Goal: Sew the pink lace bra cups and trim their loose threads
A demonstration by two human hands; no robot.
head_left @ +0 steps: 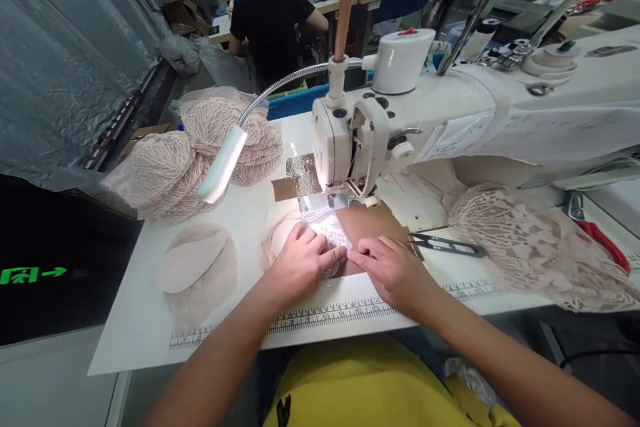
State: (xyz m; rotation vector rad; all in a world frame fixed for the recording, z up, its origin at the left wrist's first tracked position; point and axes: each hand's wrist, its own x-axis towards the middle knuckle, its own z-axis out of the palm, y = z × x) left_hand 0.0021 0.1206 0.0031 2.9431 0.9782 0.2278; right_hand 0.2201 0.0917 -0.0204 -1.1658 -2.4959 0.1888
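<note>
Centre frame: left hand (299,263) pressing lace (330,224), can't tell its grip; right hand (395,275) pinching edge. Uneven tugging risking puckering.

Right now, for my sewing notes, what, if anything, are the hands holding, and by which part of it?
The lace piece, near its right corner: left hand laid over it, right hand at that corner. Whether pinched or pressed can't be told.

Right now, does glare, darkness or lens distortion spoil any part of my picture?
Head view, centre: glare whitens the lace beside the left hand; head view, left: near-black, little detail around the green exit sign; head view, lower edge: forearms look stretched.
</note>
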